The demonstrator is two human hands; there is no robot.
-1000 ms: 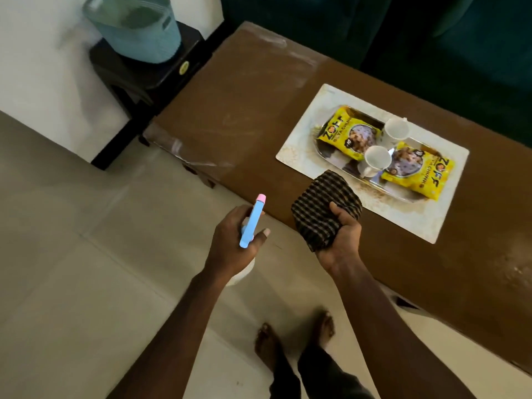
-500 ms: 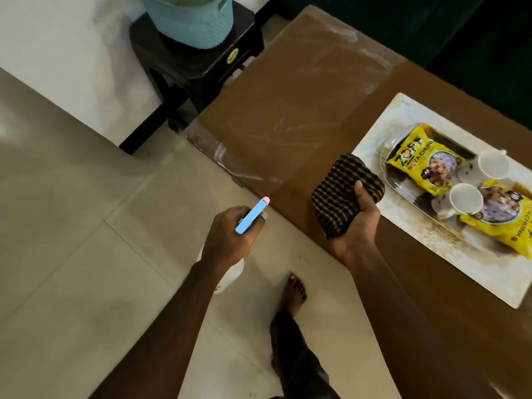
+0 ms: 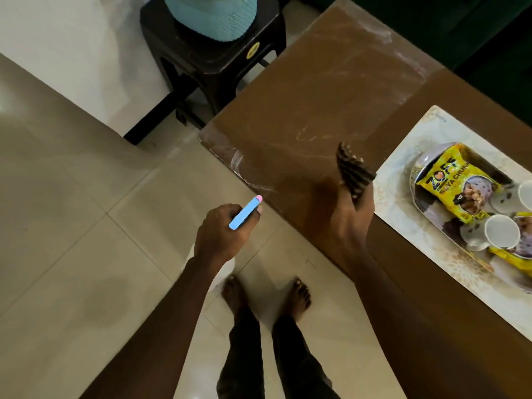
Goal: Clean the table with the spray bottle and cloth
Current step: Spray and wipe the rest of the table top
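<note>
Cloth (image 3: pixel 355 171) now upturned, right hand (image 3: pixel 349 223) gripping; left hand (image 3: pixel 221 234) gripping spray bottle (image 3: pixel 244 213); placemat (image 3: pixel 403 226) beside.

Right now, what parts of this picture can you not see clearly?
Head view:
- Spray bottle: the left hand covers its body; only the blue top shows.
- Cloth: blurred by motion in the right hand.
- Tray: cut off by the right edge.
- Basket: cut off by the top edge.

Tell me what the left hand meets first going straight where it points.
The left hand, gripping the spray bottle, would likely meet the near edge of the table first, though its height is unclear.
</note>
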